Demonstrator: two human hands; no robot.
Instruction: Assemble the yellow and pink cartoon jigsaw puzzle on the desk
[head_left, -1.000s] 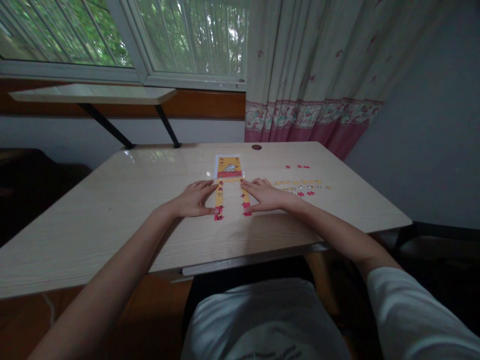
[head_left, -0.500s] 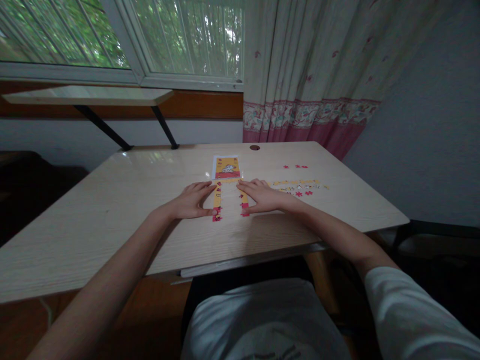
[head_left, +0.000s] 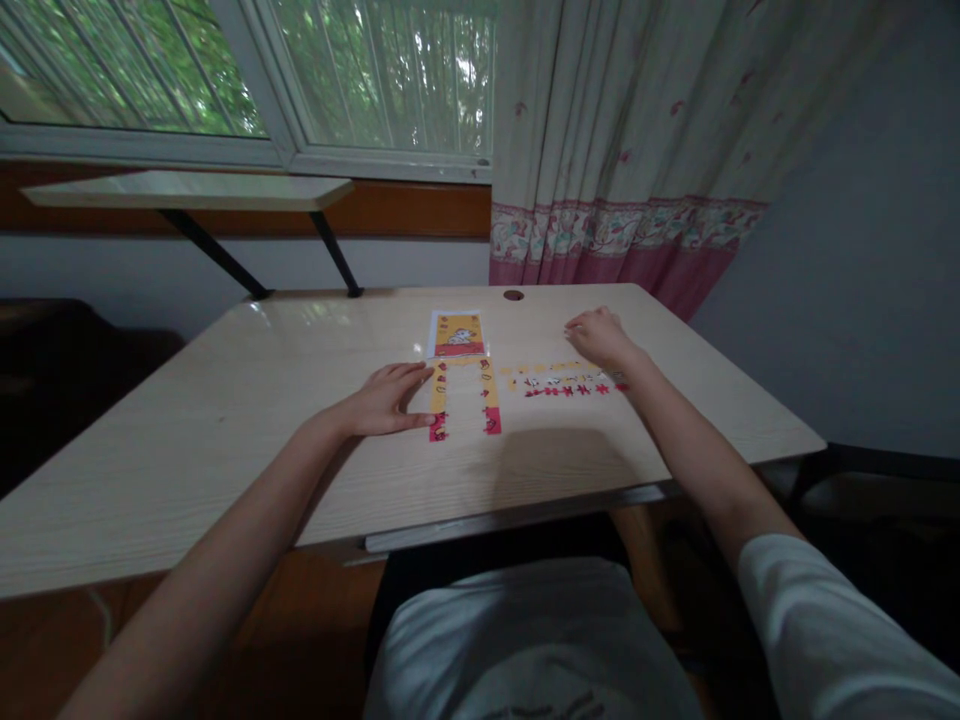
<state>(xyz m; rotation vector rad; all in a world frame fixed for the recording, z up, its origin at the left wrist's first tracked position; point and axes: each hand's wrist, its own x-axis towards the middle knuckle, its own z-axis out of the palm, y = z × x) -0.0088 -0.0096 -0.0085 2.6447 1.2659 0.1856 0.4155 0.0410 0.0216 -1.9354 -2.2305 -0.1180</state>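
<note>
A partly joined jigsaw puzzle (head_left: 437,400) lies on the desk as a frame: a yellow top row and two side strips with red lower ends. My left hand (head_left: 384,402) rests flat at its left strip, thumb and fingers apart, fingertips touching the edge. Farther off to the right, my right hand (head_left: 600,335) is lowered to the desktop with its fingers curled together. It covers the spot where a few red pieces lay, and whatever is under its fingertips is hidden. Rows of loose puzzle pieces (head_left: 555,391), yellow, white and red, lie between that hand and the puzzle.
A picture card (head_left: 459,335) with a white animal on yellow and red lies just behind the puzzle. The wooden desk (head_left: 262,400) has a round cable hole (head_left: 514,295) near its back edge. A raised shelf (head_left: 187,190) stands at the back left, and a curtain (head_left: 615,220) hangs behind.
My right hand has left the puzzle's right strip and moved right and away to the separate red pieces, its fingers now curled. My left hand has stayed at the left strip.
</note>
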